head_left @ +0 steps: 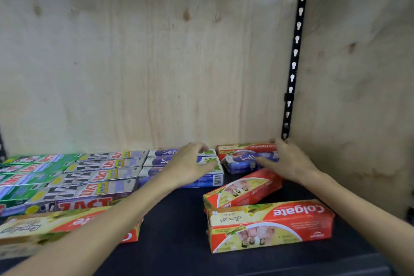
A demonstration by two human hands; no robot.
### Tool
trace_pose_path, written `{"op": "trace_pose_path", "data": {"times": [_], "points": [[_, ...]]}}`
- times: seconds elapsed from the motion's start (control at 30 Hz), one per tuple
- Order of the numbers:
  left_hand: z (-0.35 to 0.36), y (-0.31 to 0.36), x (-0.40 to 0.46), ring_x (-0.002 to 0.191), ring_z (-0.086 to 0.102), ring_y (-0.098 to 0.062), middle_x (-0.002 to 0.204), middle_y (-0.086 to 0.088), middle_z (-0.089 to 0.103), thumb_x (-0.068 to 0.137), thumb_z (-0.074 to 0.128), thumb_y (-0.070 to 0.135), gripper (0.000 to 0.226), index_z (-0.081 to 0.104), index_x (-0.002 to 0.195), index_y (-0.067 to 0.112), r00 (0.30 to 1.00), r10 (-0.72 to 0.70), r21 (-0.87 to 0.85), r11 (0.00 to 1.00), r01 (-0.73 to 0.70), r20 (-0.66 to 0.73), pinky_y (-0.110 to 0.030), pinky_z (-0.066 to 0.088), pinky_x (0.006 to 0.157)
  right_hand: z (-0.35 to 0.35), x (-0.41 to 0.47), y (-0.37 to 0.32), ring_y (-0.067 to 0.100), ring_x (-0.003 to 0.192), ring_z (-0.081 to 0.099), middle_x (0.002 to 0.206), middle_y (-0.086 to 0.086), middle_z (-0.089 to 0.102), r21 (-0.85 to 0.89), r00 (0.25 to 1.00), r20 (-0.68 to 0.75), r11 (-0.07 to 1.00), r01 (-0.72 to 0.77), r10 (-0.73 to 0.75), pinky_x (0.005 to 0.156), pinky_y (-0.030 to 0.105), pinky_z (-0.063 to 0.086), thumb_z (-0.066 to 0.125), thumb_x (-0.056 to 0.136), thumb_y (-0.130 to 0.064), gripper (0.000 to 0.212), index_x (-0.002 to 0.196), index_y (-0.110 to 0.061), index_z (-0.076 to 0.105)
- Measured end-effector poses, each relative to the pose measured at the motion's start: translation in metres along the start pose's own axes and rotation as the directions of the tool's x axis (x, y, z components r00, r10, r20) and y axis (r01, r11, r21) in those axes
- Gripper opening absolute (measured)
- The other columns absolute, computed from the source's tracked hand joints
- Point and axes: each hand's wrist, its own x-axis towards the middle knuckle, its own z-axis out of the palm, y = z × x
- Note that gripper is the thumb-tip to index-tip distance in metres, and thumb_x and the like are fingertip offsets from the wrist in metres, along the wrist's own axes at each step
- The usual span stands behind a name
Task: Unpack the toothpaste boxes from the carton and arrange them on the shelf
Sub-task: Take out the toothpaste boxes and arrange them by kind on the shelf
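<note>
Toothpaste boxes lay flat across the dark shelf (179, 219), and the head view, the only one taken, showed both of my hands at the back row against the plywood back panel (145, 63).

My left hand (190, 163) rested palm down on the blue boxes (215, 178) stacked in the middle of the back row. Its fingers were spread and slightly curled over the top box; whether they pinched it could not be told.

My right hand (289, 161) was at the rear right corner, beside the black slotted upright (294, 60). Its fingers lay over a loose blue box (242, 162), which sat tilted in front of a red box (244, 148) set against the back panel. The fingertips pressed on that blue box; a full clamp could not be confirmed.

To the left stood ordered rows of green boxes (33, 170) and silver and black boxes (94, 177), touching side by side.

Nearer the front, two further red boxes were out of line: one angled (244, 188), and one larger (268, 224) just in front of it, touching it. Another red and cream box (44, 231) lay at the front left, partly under my left forearm.

The plywood side panel (358, 74) closed the right end.
</note>
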Motion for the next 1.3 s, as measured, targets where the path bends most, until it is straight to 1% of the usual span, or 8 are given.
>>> {"op": "trace_pose_path", "data": {"times": [0.1,0.2,0.4,0.63,0.77,0.93,1.17,1.3], "points": [[0.026,0.023,0.026,0.119,0.057,-0.018,0.126,0.001,0.064,0.087,0.065,0.052,0.050,0.060,0.127,0.021,1.000,0.014,0.022,1.000,-0.014,0.004,-0.039,0.047,0.100,0.001,0.007,0.026,0.036,0.121,0.052,0.131,0.015,0.056,-0.006,0.995,0.012,0.995,-0.102,0.102,0.098,0.042,0.047,0.064,0.084,-0.060,0.072,0.138,-0.017,0.045],[0.045,0.038,0.050,0.123,0.052,-0.026,0.128,-0.004,0.063,0.087,0.062,0.056,0.056,0.055,0.132,0.022,0.997,-0.011,0.215,0.977,-0.004,0.071,-0.041,0.040,0.104,0.010,0.019,0.043,0.034,0.119,0.055,0.132,0.014,0.058,-0.011,0.990,0.044,0.991,-0.136,0.136,0.096,0.040,0.048,0.063,0.080,-0.066,0.076,0.134,-0.015,0.047],[0.069,0.050,0.070,0.123,0.043,-0.028,0.124,-0.006,0.060,0.084,0.063,0.065,0.055,0.057,0.118,0.022,0.984,-0.128,0.421,0.905,0.063,0.127,-0.047,0.028,0.105,0.021,0.027,0.050,0.030,0.111,0.061,0.126,0.011,0.063,0.121,0.991,0.060,0.984,-0.128,0.122,0.088,0.035,0.050,0.069,0.087,-0.046,0.054,0.127,-0.015,0.050],[0.068,0.046,0.064,0.126,0.033,-0.026,0.120,-0.007,0.057,0.085,0.061,0.065,0.062,0.047,0.131,0.025,0.997,-0.075,0.246,0.966,0.079,-0.027,-0.039,0.025,0.098,0.011,0.013,0.047,0.032,0.120,0.056,0.130,0.014,0.060,0.221,0.985,-0.135,0.973,-0.072,0.104,0.096,0.032,0.044,0.070,0.090,-0.032,0.057,0.139,-0.014,0.048],[0.049,0.045,0.054,0.126,0.034,-0.022,0.124,0.000,0.060,0.085,0.062,0.064,0.065,0.042,0.135,0.027,0.982,-0.030,0.091,0.995,0.047,-0.184,-0.035,0.025,0.093,-0.012,0.002,0.029,0.033,0.113,0.057,0.119,0.018,0.062,0.285,0.966,-0.244,0.958,-0.017,0.090,0.091,0.030,0.045,0.071,0.088,-0.033,0.054,0.134,-0.014,0.051],[0.004,0.028,0.022,0.128,0.038,-0.020,0.130,0.004,0.060,0.083,0.065,0.062,0.073,0.039,0.141,0.026,0.952,-0.020,0.020,0.999,0.027,-0.304,-0.033,0.027,0.093,-0.033,-0.027,-0.013,0.029,0.118,0.052,0.124,0.015,0.055,0.321,0.940,-0.338,0.945,0.064,0.052,0.094,0.030,0.040,0.075,0.085,-0.037,0.062,0.138,-0.018,0.048],[-0.055,-0.025,-0.059,0.120,0.047,-0.014,0.110,0.011,0.057,0.082,0.068,0.059,0.065,0.048,0.136,0.031,0.951,-0.036,0.015,0.999,0.043,-0.307,-0.041,0.038,0.104,-0.015,-0.073,-0.080,0.022,0.116,0.054,0.126,0.008,0.055,0.384,0.953,-0.299,0.909,0.159,-0.040,0.095,0.029,0.042,0.079,0.080,-0.042,0.070,0.139,-0.018,0.051],[-0.084,-0.045,-0.096,0.111,0.054,-0.017,0.106,0.008,0.055,0.083,0.073,0.048,0.053,0.060,0.129,0.026,0.954,-0.082,0.025,0.995,0.093,-0.288,-0.041,0.046,0.098,0.002,-0.091,-0.115,0.023,0.113,0.054,0.120,0.010,0.059,0.375,0.973,-0.217,0.912,0.164,-0.085,0.087,0.021,0.037,0.081,0.077,-0.044,0.063,0.128,-0.013,0.060]]}}
